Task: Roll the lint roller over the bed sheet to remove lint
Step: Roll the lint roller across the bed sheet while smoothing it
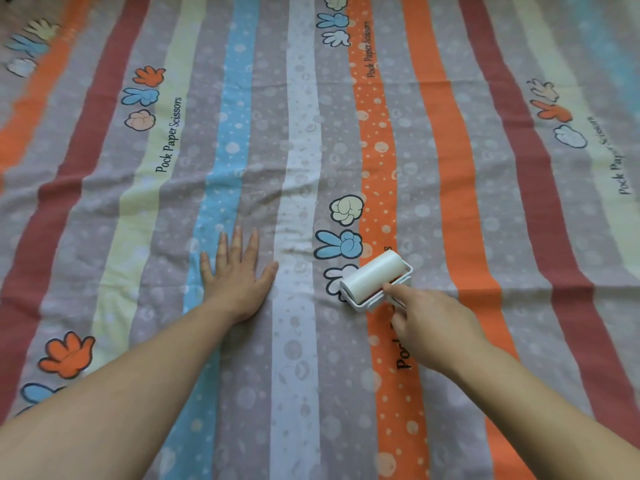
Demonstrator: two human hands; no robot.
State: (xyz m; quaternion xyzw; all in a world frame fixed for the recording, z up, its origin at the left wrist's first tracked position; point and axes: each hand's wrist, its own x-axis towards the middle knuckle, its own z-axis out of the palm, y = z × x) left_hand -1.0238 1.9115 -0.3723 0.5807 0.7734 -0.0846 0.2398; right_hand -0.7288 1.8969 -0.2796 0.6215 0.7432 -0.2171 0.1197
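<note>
A striped bed sheet (311, 98) with cartoon hand prints fills the whole view. A white lint roller (372, 277) lies on it right of centre, its drum resting on the fabric over a printed hand. My right hand (429, 323) grips the roller's handle from behind, the index finger stretched along the frame. The handle itself is mostly hidden under that hand. My left hand (235, 275) lies flat on the sheet to the roller's left, fingers spread and straight, pressing the fabric down.
Small wrinkles (294, 237) run across the sheet between the two hands. The sheet stretches far ahead and to both sides, with no other objects on it.
</note>
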